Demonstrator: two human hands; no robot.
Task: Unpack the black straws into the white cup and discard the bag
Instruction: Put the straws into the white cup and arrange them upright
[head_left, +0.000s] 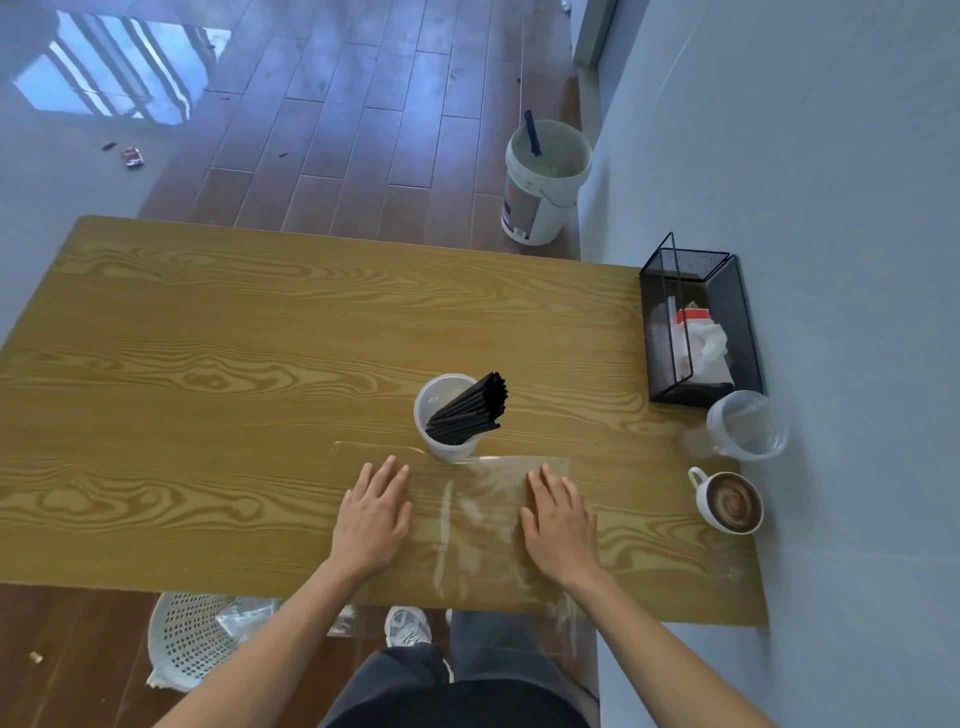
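Straws (470, 408) stood in the cup (441, 415). Bag (467, 525) lay flat on the bench (208, 364), near edge hanging over. It looked thin, limp and slippery; I judged a pinch at the overhang best. Left hand (371, 519) and right hand (561, 525) pressed palm-down, fingers (553, 491) spread flat, gripping nothing.

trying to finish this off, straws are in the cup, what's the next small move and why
Probably gather the flat clear plastic bag under both hands and crumple it: black straws already stand in the white cup, and the white perforated bin waits below.
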